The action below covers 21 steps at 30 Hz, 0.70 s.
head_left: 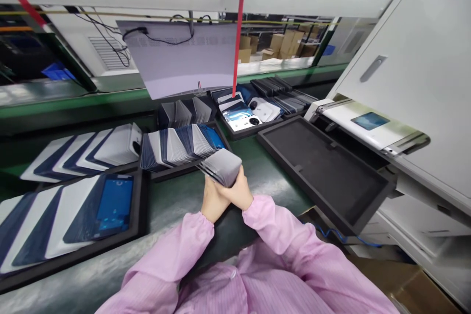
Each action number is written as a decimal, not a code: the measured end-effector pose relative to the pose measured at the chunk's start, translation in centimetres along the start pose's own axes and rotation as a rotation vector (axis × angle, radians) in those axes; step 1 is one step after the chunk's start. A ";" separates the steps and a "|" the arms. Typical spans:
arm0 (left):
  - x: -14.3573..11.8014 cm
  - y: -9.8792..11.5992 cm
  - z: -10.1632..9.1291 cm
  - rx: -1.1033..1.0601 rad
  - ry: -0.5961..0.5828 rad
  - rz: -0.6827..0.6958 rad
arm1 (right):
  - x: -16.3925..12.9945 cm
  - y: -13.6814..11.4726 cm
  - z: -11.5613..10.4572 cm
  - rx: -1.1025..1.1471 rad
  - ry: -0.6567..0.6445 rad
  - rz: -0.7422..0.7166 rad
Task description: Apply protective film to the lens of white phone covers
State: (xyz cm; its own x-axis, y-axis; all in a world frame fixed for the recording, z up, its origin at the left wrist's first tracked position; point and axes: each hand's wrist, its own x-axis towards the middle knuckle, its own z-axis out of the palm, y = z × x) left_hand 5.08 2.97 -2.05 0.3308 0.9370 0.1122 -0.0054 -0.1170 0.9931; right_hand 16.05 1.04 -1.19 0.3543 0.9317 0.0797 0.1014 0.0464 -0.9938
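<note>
In front of me, a stack of thin grey phone-shaped panels [222, 164] with rounded corners is gripped between both hands, its edges fanned slightly. My right hand [241, 191] closes round the near right end of it. From below, my left hand [214, 202] is wrapped against the same stack, its fingers partly hidden. Just beyond lies a black tray [165, 175] with grey and dark blue panels [176, 147] standing slanted in rows. Which side of the held panels faces up I cannot tell.
More trays of slanted panels [55, 221] stand at left. A tray at the back holds white phone panels [243, 120] with camera cutouts. To the right lie a black shallow tray [324, 167] and a white machine [412, 68] with a conveyor [371, 120]. A sheet [184, 59] hangs ahead.
</note>
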 end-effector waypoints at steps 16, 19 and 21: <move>-1.4 0.6 -3.3 -0.599 0.123 -0.337 | 1.5 -1.5 0.6 -0.081 -0.424 0.074; -1.8 0.5 -3.1 -0.726 0.108 -0.382 | 1.4 -1.4 -0.4 -0.021 -0.411 -0.088; -2.1 0.8 -2.9 -0.819 0.119 -0.409 | 1.6 -1.5 -1.1 0.079 -0.449 -0.116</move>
State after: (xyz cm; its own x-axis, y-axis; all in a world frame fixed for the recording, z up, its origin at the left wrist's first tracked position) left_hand 1.61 1.83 -1.45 0.3549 0.8872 -0.2948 -0.5909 0.4572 0.6647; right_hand 17.48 2.11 0.49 -0.0943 0.9816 0.1661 0.0397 0.1704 -0.9846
